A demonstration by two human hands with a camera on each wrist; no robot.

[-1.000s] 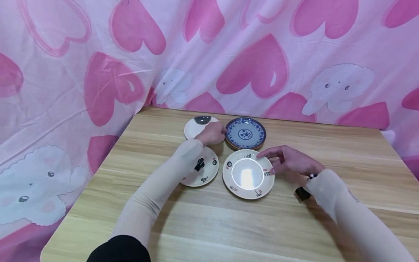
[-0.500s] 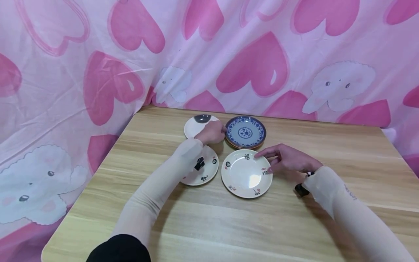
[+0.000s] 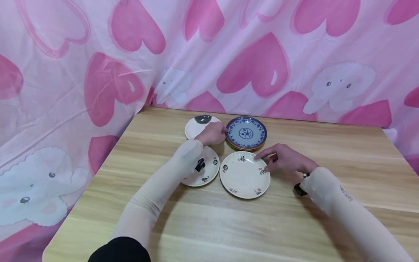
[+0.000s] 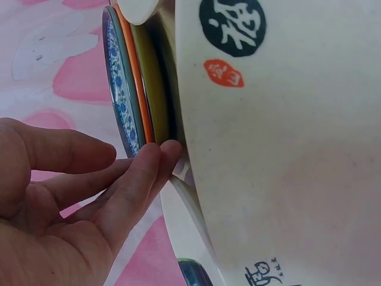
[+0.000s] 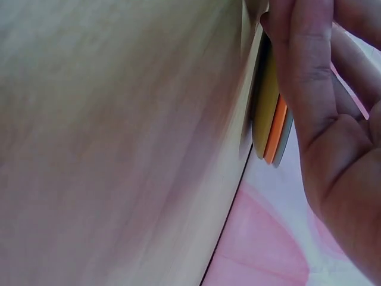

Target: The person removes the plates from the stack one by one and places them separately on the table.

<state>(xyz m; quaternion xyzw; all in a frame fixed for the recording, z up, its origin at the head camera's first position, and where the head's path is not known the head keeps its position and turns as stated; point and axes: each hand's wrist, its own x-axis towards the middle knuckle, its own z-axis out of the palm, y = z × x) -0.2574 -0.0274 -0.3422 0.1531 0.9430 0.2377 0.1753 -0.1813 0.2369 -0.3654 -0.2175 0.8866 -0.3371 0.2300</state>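
Observation:
In the head view my left hand point(image 3: 212, 133) is at the left edge of a stack of plates point(image 3: 246, 133), a blue floral one on top. The left wrist view shows its fingertips at the stack's rims, blue, orange and olive point(image 4: 156, 89), thumb apart. My right hand point(image 3: 288, 158) touches the upper right rim of a cream plate point(image 3: 243, 176) with forefinger and thumb spread along it. This plate has small black and red characters. Left of it lies a similar cream plate point(image 3: 204, 171), partly hidden by my left forearm.
A white plate with a dark grey patch point(image 3: 196, 126) lies behind my left hand. Everything lies on a wooden table point(image 3: 209, 225). A pink heart-print cloth point(image 3: 255, 69) hangs along the back and left edges.
The cream plate at my right hand has slid slightly left, closer to the other cream plate, and my right hand has moved with it. My left hand has stayed at the stack.

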